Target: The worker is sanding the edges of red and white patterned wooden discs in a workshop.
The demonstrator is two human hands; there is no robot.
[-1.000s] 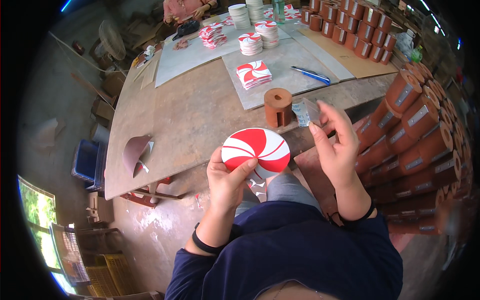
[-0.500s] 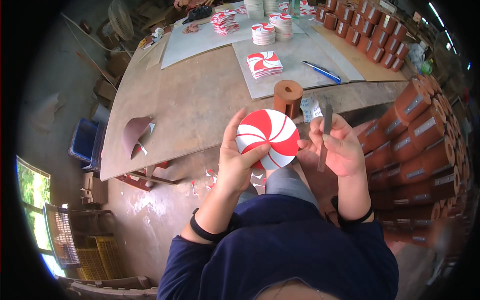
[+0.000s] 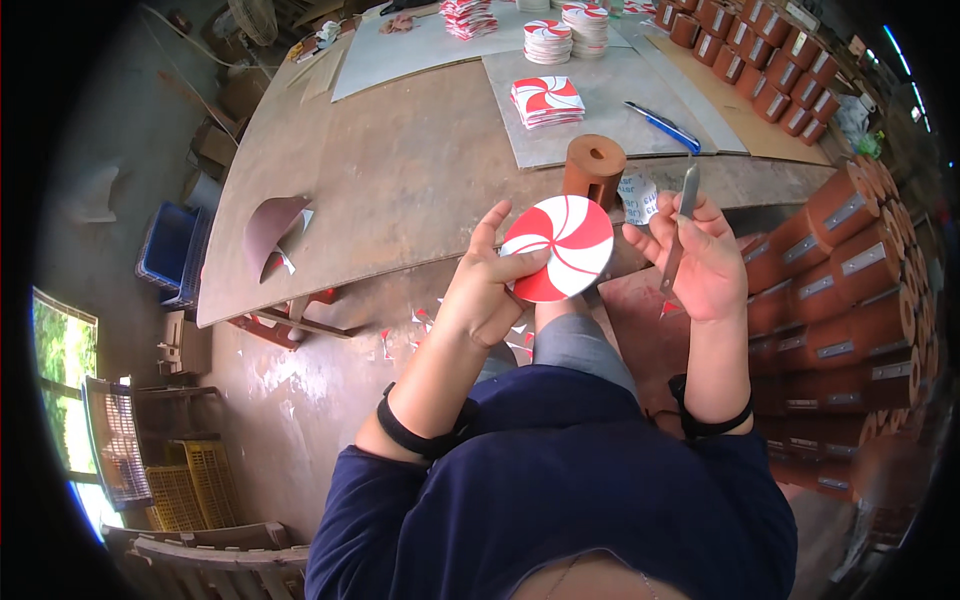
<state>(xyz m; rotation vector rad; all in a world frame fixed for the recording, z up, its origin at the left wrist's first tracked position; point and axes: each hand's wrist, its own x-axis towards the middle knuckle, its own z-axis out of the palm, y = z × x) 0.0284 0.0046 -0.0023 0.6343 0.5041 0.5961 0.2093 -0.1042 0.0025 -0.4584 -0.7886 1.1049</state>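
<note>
My left hand (image 3: pixel 485 285) is closed on a round disc (image 3: pixel 580 245) with a red and white swirl, thumb on its face and fingers behind it. The disc hangs above my lap, just off the table edge. In my right hand (image 3: pixel 708 265) a slim, flat grey metal tool (image 3: pixel 688 205) stands nearly upright between the thumb and fingers, apart from the disc. A brown clay-coloured cylinder (image 3: pixel 590 160) with a top hole and a side slot stands beyond the disc. Beside it lies a crumpled printed paper (image 3: pixel 638 198).
The table (image 3: pixel 380 180) holds a stack of square swirl sheets (image 3: pixel 548 105), round stacks (image 3: pixel 547 45), a blue utility knife (image 3: pixel 665 130) and a brownish curved piece (image 3: pixel 268 232). Brown cylinders are piled at right (image 3: pixel 850 260) and far right (image 3: pixel 770 60). Scraps litter the floor.
The view has shifted slightly. The disc has turned a little in my left hand and sits a bit further right. My right hand has tilted the metal tool.
</note>
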